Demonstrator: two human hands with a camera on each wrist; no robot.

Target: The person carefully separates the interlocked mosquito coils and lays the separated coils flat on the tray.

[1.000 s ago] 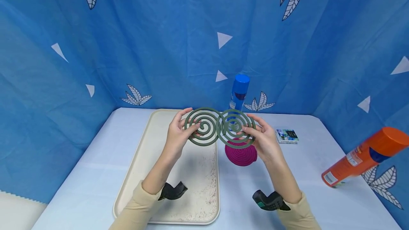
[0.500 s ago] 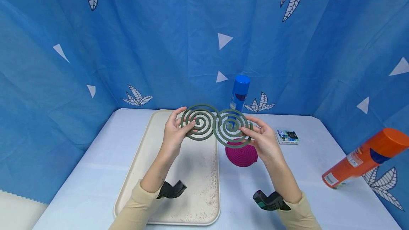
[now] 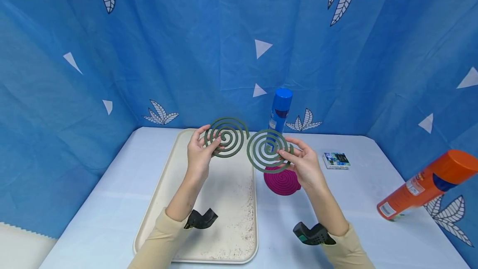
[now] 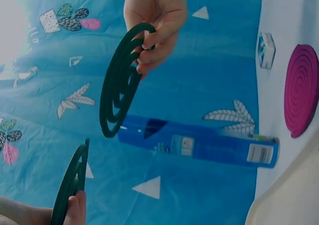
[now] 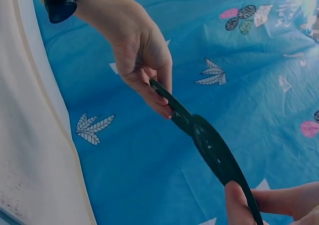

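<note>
Two green mosquito coils are held up side by side above the table, a narrow gap between them in the head view. My left hand (image 3: 199,152) pinches the left mosquito coil (image 3: 234,156) between thumb and fingers by its left side. The right mosquito coil (image 3: 261,168) sits in the grip of my right hand (image 3: 306,163), thumb on its near face. Below that coil, a magenta coil (image 3: 282,184) lies flat on the table. In the left wrist view the two green coils (image 4: 112,105) appear nearly edge-on and apart.
A cream tray (image 3: 224,256) lies under my left arm. Behind the right coil stands a blue spray can (image 3: 281,105). A small box (image 3: 336,160) and an orange spray can (image 3: 414,188) are on the right. Blue cloth (image 3: 186,32) hangs around the table.
The two green coils, overlapping in view before, have come apart. My left hand moved left and slightly up with its coil; the right coil shifted a little left.
</note>
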